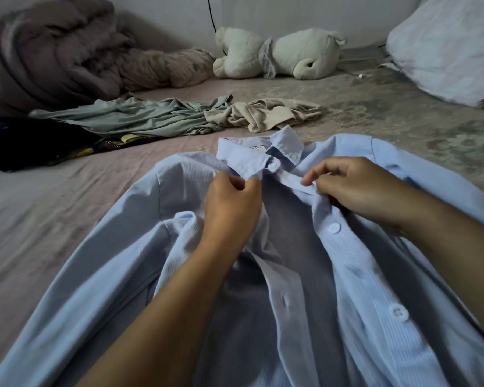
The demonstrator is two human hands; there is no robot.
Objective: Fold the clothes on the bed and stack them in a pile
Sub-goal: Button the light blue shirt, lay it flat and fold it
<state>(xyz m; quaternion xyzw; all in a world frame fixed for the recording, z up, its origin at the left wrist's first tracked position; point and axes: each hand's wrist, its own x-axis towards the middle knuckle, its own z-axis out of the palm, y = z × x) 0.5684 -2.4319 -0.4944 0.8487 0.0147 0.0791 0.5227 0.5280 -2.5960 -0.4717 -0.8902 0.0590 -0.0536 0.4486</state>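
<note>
Left hand [231,203] pinching shirt [361,275] placket (unbuttoned), right hand [355,188] pinching opposite edge

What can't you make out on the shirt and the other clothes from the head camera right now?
- Light blue shirt: hem and cuffs cut off by the bottom and side edges.
- Collar label: print too small to read.
- Left hand: fingers curl under, hiding exactly what fabric they pinch.
- Right hand: covers the placket beneath it.
- Dark garment: cut off by the left edge, partly under the green garment.
</note>
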